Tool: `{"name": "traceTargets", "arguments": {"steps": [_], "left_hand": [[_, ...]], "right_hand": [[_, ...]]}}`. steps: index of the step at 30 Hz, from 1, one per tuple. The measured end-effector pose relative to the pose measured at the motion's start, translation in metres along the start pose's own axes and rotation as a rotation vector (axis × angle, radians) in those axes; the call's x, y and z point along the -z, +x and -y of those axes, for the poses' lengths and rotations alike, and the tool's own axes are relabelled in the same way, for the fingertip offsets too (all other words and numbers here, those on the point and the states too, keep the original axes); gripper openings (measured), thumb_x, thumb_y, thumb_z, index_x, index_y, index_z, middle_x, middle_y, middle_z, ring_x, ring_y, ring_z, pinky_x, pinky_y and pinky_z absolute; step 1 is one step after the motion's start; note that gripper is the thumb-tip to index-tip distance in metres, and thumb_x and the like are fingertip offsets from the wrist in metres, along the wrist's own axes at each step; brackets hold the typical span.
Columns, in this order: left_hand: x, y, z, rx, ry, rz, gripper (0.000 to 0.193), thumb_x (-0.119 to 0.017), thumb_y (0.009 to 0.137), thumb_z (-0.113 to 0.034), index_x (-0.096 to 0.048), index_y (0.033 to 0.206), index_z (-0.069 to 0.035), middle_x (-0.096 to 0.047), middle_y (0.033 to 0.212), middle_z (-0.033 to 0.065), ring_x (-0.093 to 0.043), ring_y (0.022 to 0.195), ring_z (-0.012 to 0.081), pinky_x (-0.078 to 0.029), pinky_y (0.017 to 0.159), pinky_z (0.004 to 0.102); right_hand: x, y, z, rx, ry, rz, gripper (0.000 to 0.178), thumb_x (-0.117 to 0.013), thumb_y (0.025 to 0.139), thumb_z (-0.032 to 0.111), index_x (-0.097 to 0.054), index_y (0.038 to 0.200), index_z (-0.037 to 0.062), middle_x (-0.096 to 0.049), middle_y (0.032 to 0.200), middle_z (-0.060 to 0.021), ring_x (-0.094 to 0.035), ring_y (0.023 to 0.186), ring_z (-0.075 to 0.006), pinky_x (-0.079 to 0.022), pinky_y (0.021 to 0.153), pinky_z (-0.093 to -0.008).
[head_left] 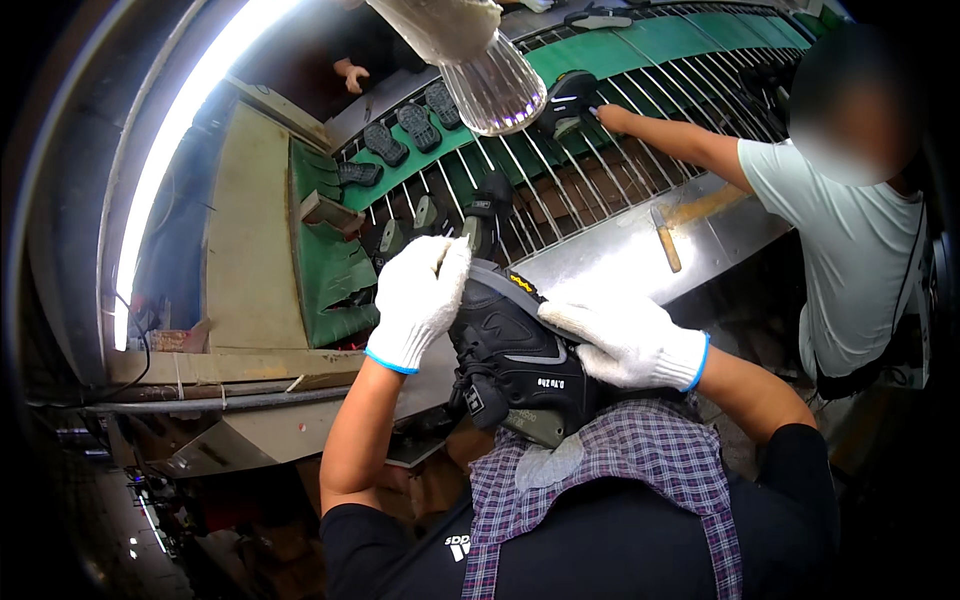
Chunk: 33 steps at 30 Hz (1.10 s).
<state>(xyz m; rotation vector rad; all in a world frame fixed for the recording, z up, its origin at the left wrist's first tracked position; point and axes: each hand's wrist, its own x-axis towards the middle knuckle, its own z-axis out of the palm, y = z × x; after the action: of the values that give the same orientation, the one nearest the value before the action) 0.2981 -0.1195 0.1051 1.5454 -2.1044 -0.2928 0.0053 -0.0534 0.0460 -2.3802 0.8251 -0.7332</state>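
Note:
A black sneaker (515,345) with a grey swoosh-like side mark lies tilted in front of my chest. An olive-grey shoe last (540,425) fills its opening, and its grey sole edge (492,277) carries a yellow patch. My right hand (640,345), in a white glove with a blue cuff, grips the shoe along the sole side. Beside the toe, my gloved left hand (422,298) is closed in a pinch with fingertips raised. A thin tip shows at those fingers, too small to name.
Beyond my hands runs a metal-rod rack (560,190) with more lasted shoes (487,212). Dark soles (418,125) lie on a green strip. A wooden-handled knife (665,245) rests on the metal ledge. At right, a co-worker's hand (615,118) holds a black shoe (568,100). A clear ribbed shade (495,90) hangs overhead.

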Motion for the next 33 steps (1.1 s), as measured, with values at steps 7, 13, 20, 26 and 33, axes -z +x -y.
{"name": "traceTargets", "arguments": {"steps": [7,13,20,26,33], "left_hand": [[0.003,0.003,-0.005,0.003,-0.043,-0.024,0.024,-0.07,0.1,-0.025,-0.077,0.1,-0.002,-0.074,0.092,0.0163,-0.073,0.083,0.0336,-0.057,0.077,0.0391],[0.004,-0.001,-0.007,0.013,-0.027,-0.035,0.026,-0.071,0.1,-0.027,-0.078,0.1,-0.002,-0.075,0.092,0.0158,-0.074,0.084,0.0334,-0.057,0.077,0.0386],[0.002,-0.012,0.005,0.049,-0.084,-0.031,0.023,-0.072,0.099,-0.026,-0.078,0.099,-0.004,-0.074,0.09,0.0154,-0.073,0.082,0.0326,-0.057,0.075,0.0378],[0.016,-0.005,-0.006,-0.049,-0.331,-0.073,0.022,-0.067,0.103,-0.02,-0.077,0.099,-0.001,-0.076,0.092,0.0128,-0.074,0.082,0.0255,-0.057,0.077,0.0339],[-0.001,0.012,-0.033,-0.063,-0.438,-0.199,0.032,-0.066,0.105,-0.025,-0.068,0.129,-0.004,-0.076,0.105,0.015,-0.076,0.091,0.0232,-0.059,0.085,0.0335]], "right_hand": [[0.004,0.007,0.005,-0.03,0.042,0.047,0.064,-0.065,0.081,0.002,-0.058,0.144,-0.0006,-0.07,0.123,-0.0221,-0.071,0.106,-0.041,-0.06,0.093,-0.0461],[-0.005,0.009,0.007,0.014,-0.013,0.059,0.065,-0.065,0.083,0.003,-0.054,0.146,-0.0027,-0.066,0.118,-0.0187,-0.069,0.103,-0.0389,-0.059,0.086,-0.0464],[0.007,-0.012,0.034,-0.06,0.02,0.132,0.068,-0.068,0.095,0.022,-0.045,0.154,-0.0011,-0.055,0.142,-0.0289,-0.067,0.115,-0.0438,-0.059,0.095,-0.0477],[-0.011,0.019,0.002,-0.457,0.712,-0.127,0.098,-0.081,0.092,0.02,-0.02,0.167,0.0058,-0.06,0.144,-0.0232,-0.068,0.118,-0.0348,-0.055,0.104,-0.0463],[0.024,0.131,-0.003,-0.298,0.371,0.035,0.063,-0.056,0.107,0.045,-0.041,0.155,0.007,-0.064,0.139,-0.0265,-0.063,0.13,-0.0427,-0.051,0.107,-0.0478]]}}
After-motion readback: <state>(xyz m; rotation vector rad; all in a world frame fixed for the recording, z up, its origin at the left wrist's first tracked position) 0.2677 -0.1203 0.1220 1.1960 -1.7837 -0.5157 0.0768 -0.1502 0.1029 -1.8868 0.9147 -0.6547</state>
